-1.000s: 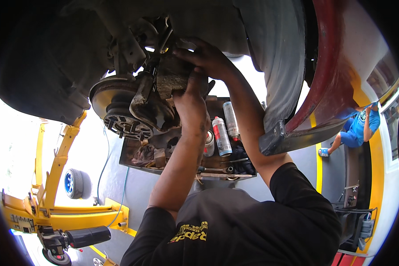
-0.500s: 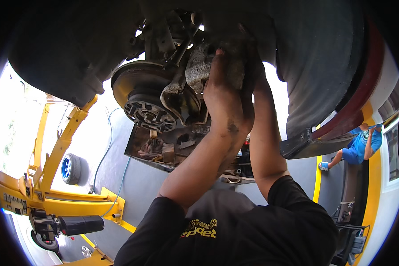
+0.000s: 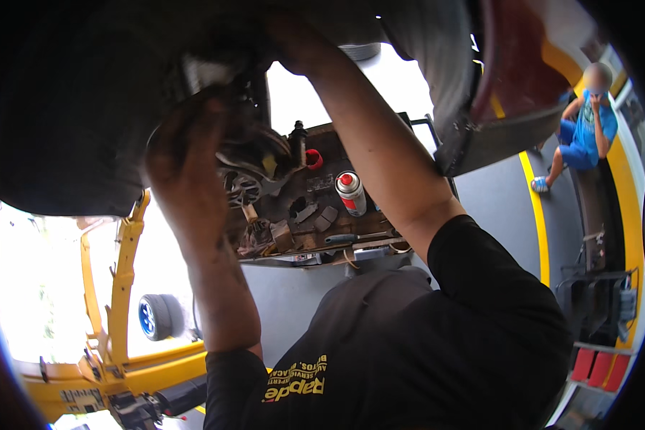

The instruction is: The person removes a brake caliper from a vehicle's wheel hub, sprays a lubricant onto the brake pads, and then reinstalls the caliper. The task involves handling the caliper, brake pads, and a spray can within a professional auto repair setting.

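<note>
Both my arms reach up into the dark wheel well of a raised car. My left hand (image 3: 186, 147) is blurred, in front of the brake assembly and just below a pale grey metal part (image 3: 209, 74), probably the caliper. Whether it grips that part I cannot make out. My right hand (image 3: 288, 41) is up in deep shadow under the fender, its fingers hidden. Between my arms shows the curved brake dust shield (image 3: 269, 163), with the slotted wheel hub (image 3: 242, 188) below it, partly covered by my left hand.
Below the hub stands a tool cart (image 3: 319, 190) with a spray can (image 3: 350, 193), a red ring (image 3: 313, 159), brake pads (image 3: 325, 218) and a handled tool (image 3: 342, 238). A yellow lift post (image 3: 125, 287) and a wheel (image 3: 160, 317) are at left. A person in blue (image 3: 588, 136) sits at right.
My hands have moved apart: the left one went left and down across the hub, the right one left and up into shadow. The view has shifted, showing more of the cart.
</note>
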`<state>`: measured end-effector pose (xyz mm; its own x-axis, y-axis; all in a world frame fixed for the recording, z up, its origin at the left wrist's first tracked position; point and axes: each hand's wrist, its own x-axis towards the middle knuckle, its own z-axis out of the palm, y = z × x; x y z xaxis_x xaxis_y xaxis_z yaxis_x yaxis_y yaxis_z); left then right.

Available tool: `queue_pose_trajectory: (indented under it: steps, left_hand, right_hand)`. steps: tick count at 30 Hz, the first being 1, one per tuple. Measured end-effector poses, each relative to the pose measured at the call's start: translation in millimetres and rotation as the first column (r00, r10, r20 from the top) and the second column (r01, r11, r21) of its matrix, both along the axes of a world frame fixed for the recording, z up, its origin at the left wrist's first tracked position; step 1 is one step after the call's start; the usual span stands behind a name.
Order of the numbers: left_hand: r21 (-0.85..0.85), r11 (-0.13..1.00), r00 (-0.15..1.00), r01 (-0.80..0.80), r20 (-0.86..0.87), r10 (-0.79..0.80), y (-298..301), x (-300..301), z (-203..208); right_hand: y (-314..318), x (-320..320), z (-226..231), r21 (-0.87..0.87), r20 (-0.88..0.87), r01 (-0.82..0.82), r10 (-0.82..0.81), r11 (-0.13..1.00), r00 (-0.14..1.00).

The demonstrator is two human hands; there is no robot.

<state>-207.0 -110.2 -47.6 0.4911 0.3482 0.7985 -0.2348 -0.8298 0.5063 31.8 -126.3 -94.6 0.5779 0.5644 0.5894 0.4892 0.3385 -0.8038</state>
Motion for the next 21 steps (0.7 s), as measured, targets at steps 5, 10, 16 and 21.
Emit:
queue_pose_trajectory:
  steps: [5, 10, 16, 21]
  left_hand:
    - [0.029, 0.999, 0.999, 0.042, 0.025, -0.043, 42.3, 18.6, 32.0]
    - [0.051, 0.986, 0.972, 0.159, -0.184, -0.147, 50.3, 50.3, 44.7]
    - [-0.002, 0.980, 0.970, 0.197, -0.144, -0.196, 87.3, 40.8, 37.2]
    - [-0.239, 0.927, 0.952, 0.291, -0.023, -0.305, 101.1, 36.0, 34.6]
  right_hand:
    - [16.3, -15.1, 20.4, 0.040, -0.045, -0.010, 0.012, 0.999, 0.999]
    - [27.6, -18.3, 34.5, 0.068, -0.055, -0.019, 0.023, 0.998, 0.998]
    - [4.1, -17.8, 16.4, 0.103, -0.059, 0.112, -0.107, 0.988, 0.993]
    - [-7.2, -62.1, -41.7, 0.296, -0.139, 0.160, -0.124, 0.942, 0.983]
